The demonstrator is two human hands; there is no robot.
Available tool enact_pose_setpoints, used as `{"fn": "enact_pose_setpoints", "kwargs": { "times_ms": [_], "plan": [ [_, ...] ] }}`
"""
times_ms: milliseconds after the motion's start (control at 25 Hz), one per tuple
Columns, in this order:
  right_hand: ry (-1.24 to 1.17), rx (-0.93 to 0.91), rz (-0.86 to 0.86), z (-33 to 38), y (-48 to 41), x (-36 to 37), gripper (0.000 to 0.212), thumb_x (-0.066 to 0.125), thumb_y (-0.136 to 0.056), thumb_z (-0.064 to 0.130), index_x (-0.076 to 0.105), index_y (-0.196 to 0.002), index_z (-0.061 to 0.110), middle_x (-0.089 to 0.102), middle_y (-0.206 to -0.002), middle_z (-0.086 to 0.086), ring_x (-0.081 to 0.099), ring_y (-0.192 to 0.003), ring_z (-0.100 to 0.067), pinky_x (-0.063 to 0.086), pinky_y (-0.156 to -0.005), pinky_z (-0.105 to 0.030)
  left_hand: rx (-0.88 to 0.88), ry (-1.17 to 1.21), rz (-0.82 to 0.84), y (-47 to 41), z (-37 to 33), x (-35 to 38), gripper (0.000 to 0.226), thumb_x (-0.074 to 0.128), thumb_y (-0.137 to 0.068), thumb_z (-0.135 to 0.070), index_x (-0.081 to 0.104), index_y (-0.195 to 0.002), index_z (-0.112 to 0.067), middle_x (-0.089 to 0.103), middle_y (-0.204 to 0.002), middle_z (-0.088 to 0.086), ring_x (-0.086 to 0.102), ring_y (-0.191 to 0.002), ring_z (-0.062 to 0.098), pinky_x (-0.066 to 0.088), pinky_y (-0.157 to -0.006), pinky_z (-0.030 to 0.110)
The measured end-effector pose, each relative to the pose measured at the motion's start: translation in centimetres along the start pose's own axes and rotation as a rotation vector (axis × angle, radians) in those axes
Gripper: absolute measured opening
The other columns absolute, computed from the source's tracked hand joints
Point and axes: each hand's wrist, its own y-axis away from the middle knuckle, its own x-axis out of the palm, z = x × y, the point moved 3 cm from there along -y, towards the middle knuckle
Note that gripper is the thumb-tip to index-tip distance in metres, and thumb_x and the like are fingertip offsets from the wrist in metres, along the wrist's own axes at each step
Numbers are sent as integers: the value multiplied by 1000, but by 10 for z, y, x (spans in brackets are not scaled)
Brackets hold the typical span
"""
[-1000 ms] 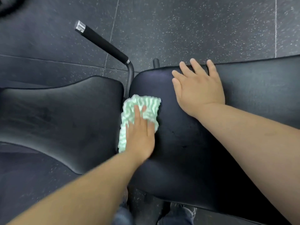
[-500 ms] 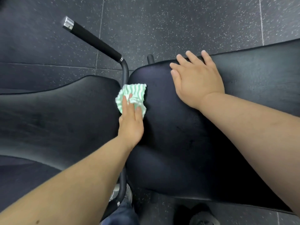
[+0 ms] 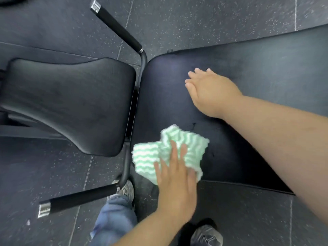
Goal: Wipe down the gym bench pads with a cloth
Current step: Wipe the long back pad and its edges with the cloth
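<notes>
A long black back pad [image 3: 257, 71] fills the right side, and a smaller black seat pad [image 3: 71, 103] lies to its left. My left hand [image 3: 175, 180] presses a crumpled green-and-white striped cloth [image 3: 152, 157] flat on the near left corner of the back pad, fingers spread over it. The cloth hangs a little past the pad's edge. My right hand [image 3: 211, 89] rests palm down on the back pad farther up, fingers together, holding nothing.
A black metal handle bar [image 3: 117, 27] with chrome end caps runs through the gap between the pads; its near arm [image 3: 78, 199] sticks out toward the lower left. My legs and shoes [image 3: 124, 190] stand on the speckled dark rubber floor [image 3: 204, 20] below the bench.
My left hand has dragged the cloth from the far end of the gap down to the back pad's near corner. My right hand has shifted slightly off the far edge.
</notes>
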Motion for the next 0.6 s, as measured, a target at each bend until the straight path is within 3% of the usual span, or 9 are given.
{"fn": "enact_pose_setpoints", "kwargs": {
  "times_ms": [40,120,240,320,400,440,520,600],
  "plan": [
    [21,-1,-33,-13,5,-9,44,20,-103,24,56,-121,7,48,-137,-13,39,-130,-33,28,-108,-43,63,12,-4,-5,-26,3,65,-8,-89,-46,36,-137,-36,-29,-147,-24,-18,-145,15,-19,-114,42],
    [143,34,-129,-54,16,-28,47,19,-100,25,58,-115,5,53,-127,-16,46,-120,-35,34,-100,-47,201,-28,-41,-29,-74,0,58,-6,-93,-50,3,-149,-39,-19,-152,-21,-8,-147,21,-14,-115,43],
    [287,199,-152,-116,51,-50,51,15,-94,30,54,-121,8,51,-131,-16,43,-124,-34,32,-100,-50,273,-144,-71,-79,-68,-14,57,15,-94,-41,13,-150,-31,8,-160,-7,19,-143,31,7,-116,49],
    [288,290,-136,-131,81,-55,53,18,-94,35,42,-138,19,39,-147,-11,30,-137,-30,21,-110,-52,35,-118,-118,-98,-29,-32,55,22,-94,-36,27,-147,-20,13,-160,2,30,-136,37,18,-112,51],
    [282,347,-101,-135,106,-55,53,19,-96,39,29,-147,27,24,-157,-4,16,-145,-26,10,-115,-51,-249,-100,-79,-89,-30,-30,51,22,-98,-30,28,-147,-16,0,-161,3,19,-141,36,12,-113,52],
    [272,363,-100,-136,118,-56,51,21,-98,39,25,-148,30,20,-158,-2,13,-146,-25,7,-116,-50,-198,-154,-67,-77,-57,-22,52,18,-98,-29,26,-148,-16,-7,-160,2,15,-142,36,9,-114,53],
    [268,375,-127,-144,135,-61,49,23,-99,38,25,-148,33,18,-159,0,11,-147,-24,5,-116,-51,214,-200,24,-46,-136,4,55,12,-97,-35,8,-151,-28,-16,-158,-7,1,-146,30,-6,-116,51],
    [293,394,-162,-166,147,-72,49,22,-97,36,28,-146,34,22,-158,0,14,-146,-25,7,-115,-53,582,-194,134,-34,-187,18,55,10,-96,-42,-4,-149,-37,-12,-157,-15,-8,-147,25,-17,-114,46]
  ]
}}
